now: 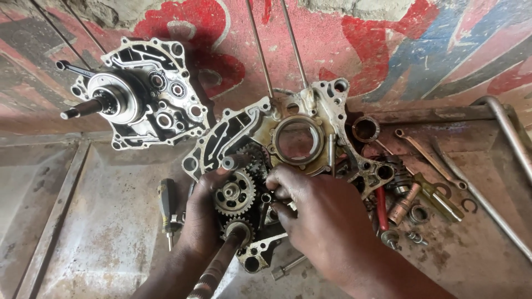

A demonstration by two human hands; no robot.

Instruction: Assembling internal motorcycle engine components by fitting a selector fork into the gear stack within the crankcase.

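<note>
Rusty sheet metal serves as my bench, with the open engine case lying flat on it so the gears face up. Nearest me, a long shaft sticks out of the small gear. My left hand cups the case edge beside the big gear, steadying it; my right hand curls its fingertips onto a small part among the gears. Right lie a spanner and loose parts. Far left sits the other case half.

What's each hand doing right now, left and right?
Left hand: fingers curled around the gear in the engine case.
Right hand: fingertips pinching a small part beside that gear; which part cannot be told.
</note>
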